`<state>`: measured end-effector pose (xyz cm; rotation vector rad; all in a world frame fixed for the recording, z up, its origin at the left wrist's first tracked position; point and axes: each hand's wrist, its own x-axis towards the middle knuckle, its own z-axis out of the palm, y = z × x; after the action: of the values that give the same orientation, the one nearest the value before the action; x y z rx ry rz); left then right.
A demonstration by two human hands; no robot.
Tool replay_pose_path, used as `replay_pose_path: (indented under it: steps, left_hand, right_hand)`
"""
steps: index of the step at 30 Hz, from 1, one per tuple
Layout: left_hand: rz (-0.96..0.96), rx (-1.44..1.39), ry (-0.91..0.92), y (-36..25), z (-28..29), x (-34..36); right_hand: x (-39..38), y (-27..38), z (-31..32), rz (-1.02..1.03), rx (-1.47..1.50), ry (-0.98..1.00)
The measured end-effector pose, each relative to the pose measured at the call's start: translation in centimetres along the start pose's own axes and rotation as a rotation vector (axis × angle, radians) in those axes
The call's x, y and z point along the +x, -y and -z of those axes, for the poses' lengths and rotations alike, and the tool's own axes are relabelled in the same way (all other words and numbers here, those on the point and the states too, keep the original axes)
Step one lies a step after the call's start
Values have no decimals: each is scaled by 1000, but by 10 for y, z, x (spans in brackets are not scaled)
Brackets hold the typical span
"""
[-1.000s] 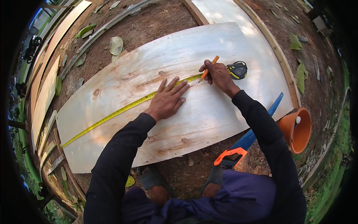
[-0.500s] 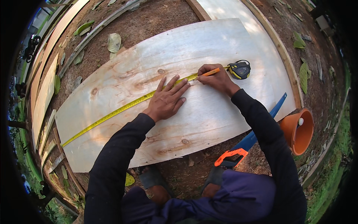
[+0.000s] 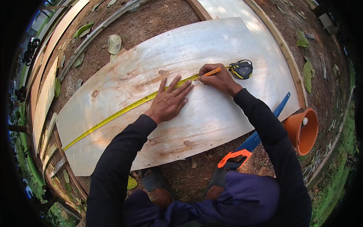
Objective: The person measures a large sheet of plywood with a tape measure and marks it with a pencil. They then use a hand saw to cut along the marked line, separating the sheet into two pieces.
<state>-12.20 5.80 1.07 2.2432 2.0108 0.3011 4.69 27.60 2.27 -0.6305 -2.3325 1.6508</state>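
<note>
A pale plywood sheet lies before me, with a yellow measuring tape drawn across it from the left edge. My left hand rests on the sheet with its fingers spread, the tips pressing on the blade. My right hand is closed round an orange pencil. The pencil's point is at the tape's lower edge, just right of my left fingertips; whether it touches the wood I cannot tell. Beyond the right hand sits the black and yellow tape case, partly joined to the blade behind my fingers.
A handsaw with an orange handle lies partly under my right forearm. An orange-brown pot rests beside it, a white round-ended object inside. Long timber strips lie at the left; a wooden beam borders the right. Leaves litter the soil.
The view has shifted very slightly. My right hand and the pencil have edged a little along the tape toward my left hand, which stays in place.
</note>
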Motion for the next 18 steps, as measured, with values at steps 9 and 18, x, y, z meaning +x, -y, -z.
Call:
replay_pose_path:
  steps: [9, 18]
  left_hand:
    - [4, 3, 5, 0, 3, -1]
    - [-2, 6, -2, -1, 3, 0]
  right_hand:
    - [1, 3, -1, 23, -36, -5]
    - [1, 2, 2, 13, -14, 21]
